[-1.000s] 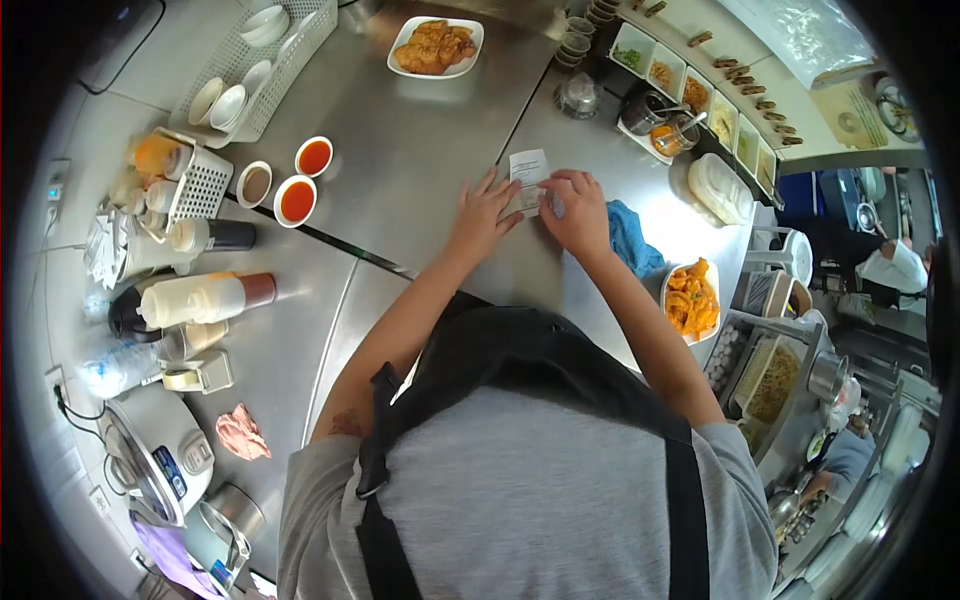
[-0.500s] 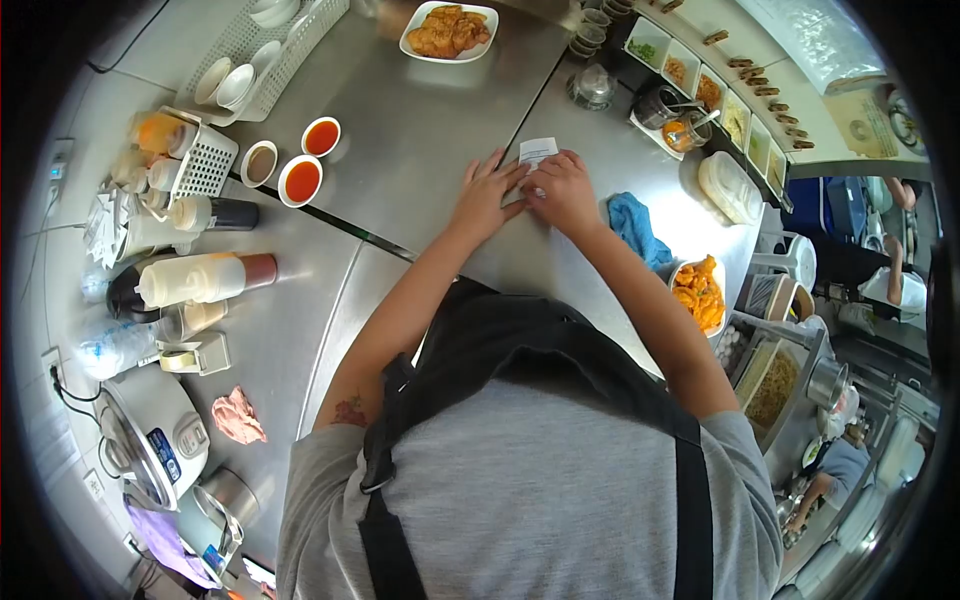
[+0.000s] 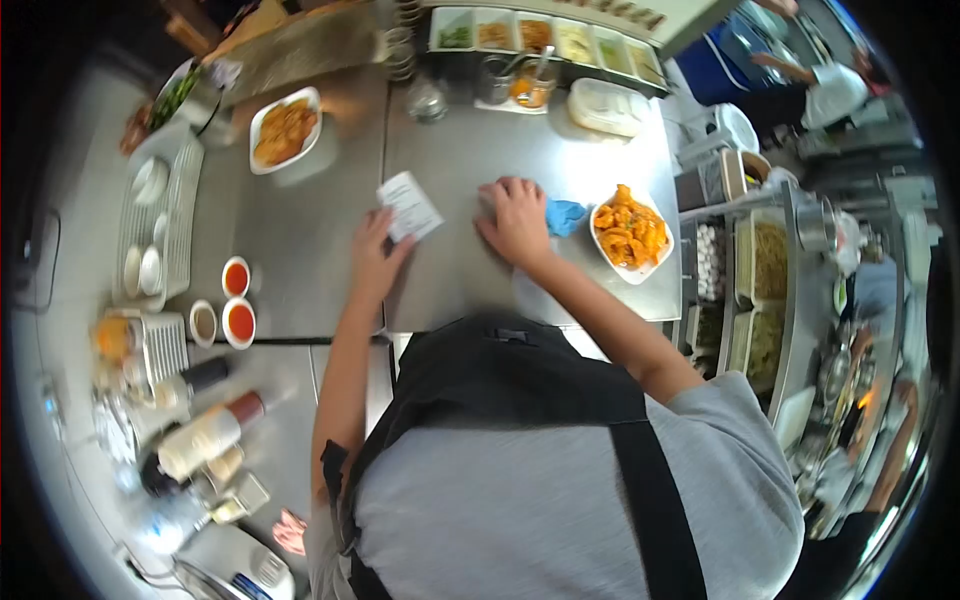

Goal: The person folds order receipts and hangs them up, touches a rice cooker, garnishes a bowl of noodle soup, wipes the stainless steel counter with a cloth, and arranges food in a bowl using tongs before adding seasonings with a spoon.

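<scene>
A white printed slip of paper (image 3: 410, 208) lies at the fingertips of my left hand (image 3: 380, 250), its thumb and a finger at the slip's left and lower edges. To the right, my right hand (image 3: 516, 218) is over the steel counter with its fingers partly spread and bent, apart from the slip. Nothing shows in it. A crumpled blue cloth (image 3: 565, 217) is just right of that hand. Further right stands a white bowl of orange fried food (image 3: 632, 233).
Fried food fills a white dish (image 3: 285, 132) at the left. Red sauce cups (image 3: 239, 322) and squeeze bottles (image 3: 200, 444) stand nearer. Topping trays (image 3: 545, 40) line the back, a lidded container (image 3: 608, 107) before them. Other people work at the right.
The view has turned to the right. My hands have moved apart; the right one has come off the slip, which now shows more fully beside my left hand.
</scene>
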Demonstrator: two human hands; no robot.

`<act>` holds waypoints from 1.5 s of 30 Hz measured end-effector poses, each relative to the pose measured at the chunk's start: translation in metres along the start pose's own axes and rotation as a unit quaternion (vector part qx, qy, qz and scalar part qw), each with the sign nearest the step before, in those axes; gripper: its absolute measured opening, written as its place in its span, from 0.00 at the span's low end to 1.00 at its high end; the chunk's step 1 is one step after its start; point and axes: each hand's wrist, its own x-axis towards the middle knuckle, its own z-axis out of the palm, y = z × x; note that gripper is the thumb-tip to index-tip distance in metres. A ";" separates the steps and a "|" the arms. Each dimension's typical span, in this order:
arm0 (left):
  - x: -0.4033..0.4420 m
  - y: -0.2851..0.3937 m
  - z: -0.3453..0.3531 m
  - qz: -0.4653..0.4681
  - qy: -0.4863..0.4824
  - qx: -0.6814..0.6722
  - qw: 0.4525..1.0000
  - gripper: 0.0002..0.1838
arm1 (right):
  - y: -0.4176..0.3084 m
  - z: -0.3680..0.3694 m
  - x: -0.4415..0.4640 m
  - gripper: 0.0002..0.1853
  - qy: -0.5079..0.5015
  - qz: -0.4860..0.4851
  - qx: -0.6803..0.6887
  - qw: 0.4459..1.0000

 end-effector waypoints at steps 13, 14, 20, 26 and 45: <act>0.160 0.065 -0.484 0.137 0.478 0.306 0.812 0.18 | 0.008 -0.008 -0.012 0.21 0.023 -0.011 0.109 0.994; 0.162 0.090 -0.508 0.112 0.534 0.278 0.791 0.17 | 0.003 -0.018 -0.010 0.20 0.040 0.012 0.077 0.996; 0.163 0.108 -0.626 -0.050 0.560 0.313 0.766 0.19 | 0.034 0.004 -0.012 0.13 -0.089 0.047 0.071 0.992; 0.172 0.124 -0.669 -0.050 0.607 0.384 0.694 0.22 | 0.022 0.032 0.007 0.13 -0.062 -0.042 0.192 0.979; -0.261 0.135 -0.032 -0.311 0.346 -0.152 0.872 0.11 | -0.099 -0.008 0.024 0.15 -0.311 0.011 0.549 0.776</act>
